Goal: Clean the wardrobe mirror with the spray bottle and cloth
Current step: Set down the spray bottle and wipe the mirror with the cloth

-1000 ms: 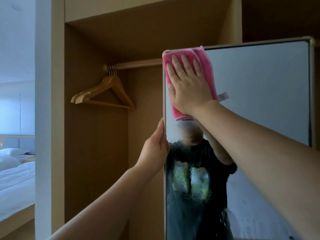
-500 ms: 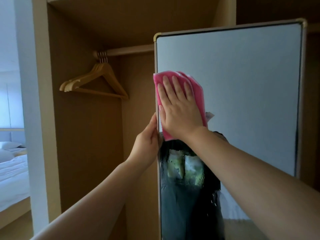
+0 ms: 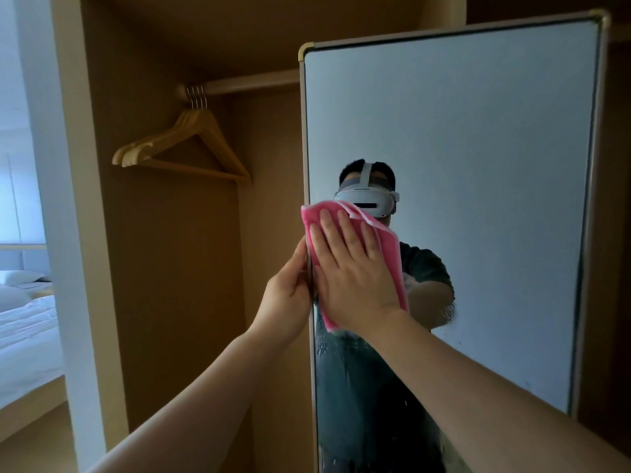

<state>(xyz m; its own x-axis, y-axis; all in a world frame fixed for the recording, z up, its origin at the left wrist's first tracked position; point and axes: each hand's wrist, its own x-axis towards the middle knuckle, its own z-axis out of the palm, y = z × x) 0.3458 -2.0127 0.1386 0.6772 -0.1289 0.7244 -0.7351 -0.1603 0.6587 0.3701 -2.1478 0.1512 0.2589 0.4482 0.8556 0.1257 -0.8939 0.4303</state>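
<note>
Pressing fuzzy pink cloth [image 3: 389, 247] on glossy mirror [image 3: 461, 148] with flat, straight-fingered right hand [image 3: 355, 278]. Clasping the mirror's thin edge just left of that with left hand [image 3: 286, 295]. Noted droplets [image 3: 324, 349] beneath.

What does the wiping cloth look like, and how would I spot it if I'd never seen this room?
Find the tall mirror on the right of the wooden wardrobe. At its left edge, about halfway up, the right hand presses the cloth flat on the glass. It is the only bright pink thing here.
</note>
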